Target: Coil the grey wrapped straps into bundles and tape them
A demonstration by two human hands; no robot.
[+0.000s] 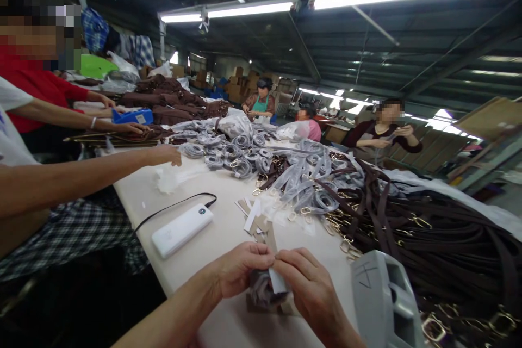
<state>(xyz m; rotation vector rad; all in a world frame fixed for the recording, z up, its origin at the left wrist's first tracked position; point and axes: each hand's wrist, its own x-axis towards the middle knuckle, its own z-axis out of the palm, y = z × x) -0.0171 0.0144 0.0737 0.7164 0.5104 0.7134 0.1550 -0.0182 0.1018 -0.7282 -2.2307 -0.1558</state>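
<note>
A rolled strap in clear plastic is between my two hands, low in the middle of the head view. My left hand is closed at its upper left, thumb and fingers pinched near a pale strip. My right hand has its fingers closed on the white strip, which lies against the roll's right side. Brown and white paper strips lie just beyond my hands. Part of a brown piece shows under the roll.
A white power bank with a black cable lies left. Wrapped rolls are heaped beyond. Dark straps with metal clips and a grey plastic holder are right. A co-worker's arm reaches in from the left.
</note>
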